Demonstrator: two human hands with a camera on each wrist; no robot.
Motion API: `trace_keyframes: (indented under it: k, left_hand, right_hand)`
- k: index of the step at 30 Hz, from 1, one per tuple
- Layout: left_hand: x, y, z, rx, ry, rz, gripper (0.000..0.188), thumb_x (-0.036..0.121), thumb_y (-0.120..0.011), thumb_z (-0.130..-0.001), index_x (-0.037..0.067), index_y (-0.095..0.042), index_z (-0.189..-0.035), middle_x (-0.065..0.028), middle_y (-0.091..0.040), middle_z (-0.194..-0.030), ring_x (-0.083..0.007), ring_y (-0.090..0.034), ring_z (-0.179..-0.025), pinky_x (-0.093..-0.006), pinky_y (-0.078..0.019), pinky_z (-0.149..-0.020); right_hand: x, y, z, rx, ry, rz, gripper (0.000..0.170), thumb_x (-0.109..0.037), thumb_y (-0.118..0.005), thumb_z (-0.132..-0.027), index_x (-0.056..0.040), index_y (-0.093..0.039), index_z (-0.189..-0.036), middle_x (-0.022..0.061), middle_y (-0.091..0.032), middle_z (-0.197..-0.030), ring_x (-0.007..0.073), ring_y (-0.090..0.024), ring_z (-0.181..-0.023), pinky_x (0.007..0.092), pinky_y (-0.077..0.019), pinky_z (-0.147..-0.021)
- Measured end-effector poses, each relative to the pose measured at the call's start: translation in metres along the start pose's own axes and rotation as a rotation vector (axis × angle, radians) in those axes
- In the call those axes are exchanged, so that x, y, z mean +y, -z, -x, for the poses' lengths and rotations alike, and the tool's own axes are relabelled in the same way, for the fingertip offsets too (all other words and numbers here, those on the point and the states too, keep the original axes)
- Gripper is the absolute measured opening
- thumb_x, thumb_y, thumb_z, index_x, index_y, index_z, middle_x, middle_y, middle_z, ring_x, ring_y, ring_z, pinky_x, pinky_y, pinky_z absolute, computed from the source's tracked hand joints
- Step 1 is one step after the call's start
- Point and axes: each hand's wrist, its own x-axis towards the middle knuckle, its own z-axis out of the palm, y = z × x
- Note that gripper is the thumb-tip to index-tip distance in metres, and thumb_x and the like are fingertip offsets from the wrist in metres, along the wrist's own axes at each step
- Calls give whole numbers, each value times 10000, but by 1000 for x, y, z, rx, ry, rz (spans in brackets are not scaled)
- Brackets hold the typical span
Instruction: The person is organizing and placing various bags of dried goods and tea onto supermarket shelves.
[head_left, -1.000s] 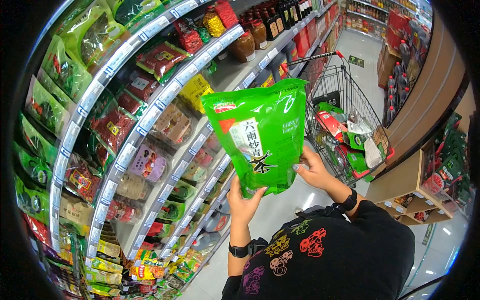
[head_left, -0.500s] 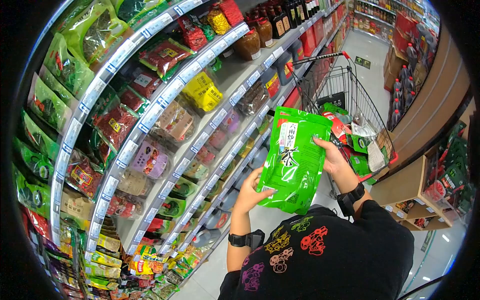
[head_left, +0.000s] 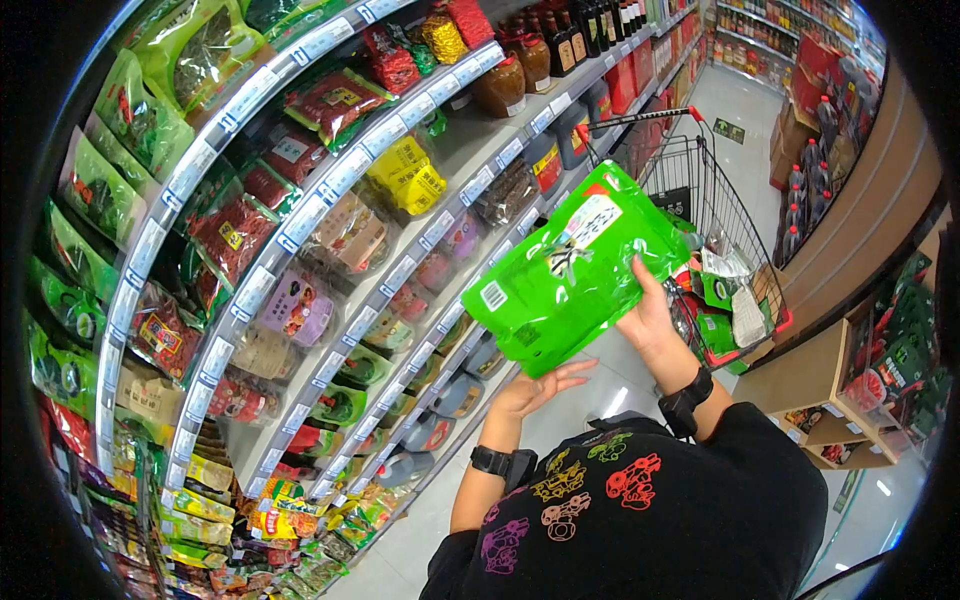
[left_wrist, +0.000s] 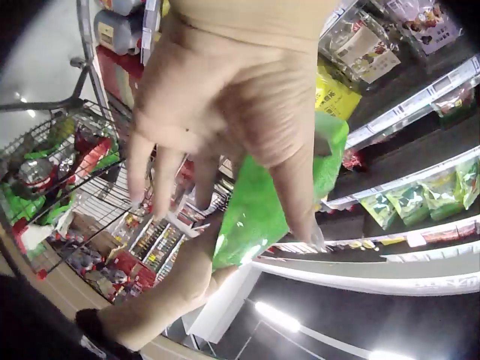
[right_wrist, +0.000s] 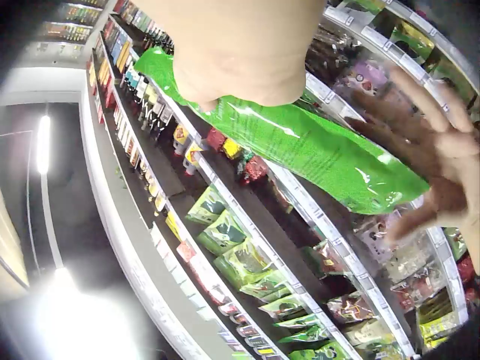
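Note:
A green tea bag is tilted in front of the chest in the head view, its lower end toward the shelves. The right hand pinches its right side, thumb on the printed face. Just below the bag's lower edge is the left hand, fingers spread and straight, holding nothing. In the left wrist view the left hand is spread in front of the bag. In the right wrist view the right hand grips the bag, its fingers hidden behind it, and the left hand is near the far end.
Shelves of packaged goods curve along the left. A wire shopping cart holding several packages stands beyond the right hand. At the right is a wooden display stand, with bottles farther back.
The bag has turned from upright to slanted, its lower end swinging toward the shelves. The left hand has let go of it and its fingers have straightened; the right hand still holds it.

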Motion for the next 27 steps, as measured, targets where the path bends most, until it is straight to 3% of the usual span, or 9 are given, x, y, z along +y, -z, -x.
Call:
trace_keyframes:
  k: [4,8,10,14,15,18,21,24,27]
  left_hand:
    - [-18,18,15,289,-219,208,768,447,-661,-707,103,-341,-1315,-144,-351,-1346,-369,-317,-1232,-490,-284,-990]
    - [-4,28,52,192,-285,358,626,322,-647,-747,94,-393,-1271,-124,-432,-1285,-327,-387,-1188,-522,-300,-969]
    - [3,35,73,182,-339,332,610,288,-646,-748,93,-396,-1269,-127,-434,-1280,-326,-404,-1173,-532,-330,-943]
    - [10,38,111,158,-408,283,595,266,-640,-745,92,-407,-1264,-133,-479,-1230,-319,-441,-1139,-496,-420,-815]
    - [10,32,117,197,-443,287,611,282,-643,-738,81,-404,-1263,-158,-485,-1217,-369,-475,-1083,-445,-451,-732]
    - [22,21,138,152,-256,239,687,350,-667,-701,87,-393,-1273,-149,-448,-1258,-358,-466,-1096,-370,-432,-638]
    - [14,26,162,119,-301,311,701,358,-663,-698,90,-381,-1281,-149,-435,-1272,-384,-458,-1094,-366,-457,-666]
    - [-1,16,181,291,-485,347,696,311,-699,-657,53,-418,-1239,-176,-482,-1209,-438,-509,-987,-375,-479,-648]
    - [-31,29,197,426,-543,388,668,251,-724,-649,67,-443,-1227,-107,-484,-1223,-315,-469,-1097,-396,-448,-812]
  right_hand:
    - [19,0,13,21,13,147,367,-165,-531,-853,-43,-449,-1190,98,-509,-1188,251,-475,-1095,415,-355,-957]
    - [23,-2,25,-136,-15,378,390,-173,-512,-840,-63,-442,-1207,90,-501,-1201,228,-471,-1106,395,-359,-949]
    - [22,-1,30,-156,-104,296,422,-213,-517,-833,-57,-435,-1217,88,-502,-1203,224,-477,-1101,383,-358,-947]
    - [17,3,41,-242,-208,415,445,-258,-506,-845,-41,-429,-1226,78,-521,-1176,206,-473,-1106,376,-352,-940]
    - [17,10,42,-307,-180,548,437,-247,-505,-851,-31,-427,-1223,78,-521,-1174,198,-485,-1087,364,-361,-928]
    - [22,22,55,-245,-193,641,407,-213,-490,-865,-24,-426,-1220,71,-522,-1171,193,-492,-1071,358,-368,-921]
    - [37,24,74,-176,-190,705,357,-177,-454,-892,-15,-429,-1209,73,-521,-1168,195,-492,-1072,362,-369,-925]
    - [58,22,104,-133,-234,753,345,-183,-420,-916,-25,-416,-1222,82,-514,-1175,208,-486,-1083,379,-360,-943]
    - [79,30,142,-65,-242,816,378,-258,-368,-940,-45,-378,-1253,94,-505,-1183,231,-484,-1089,405,-405,-904]
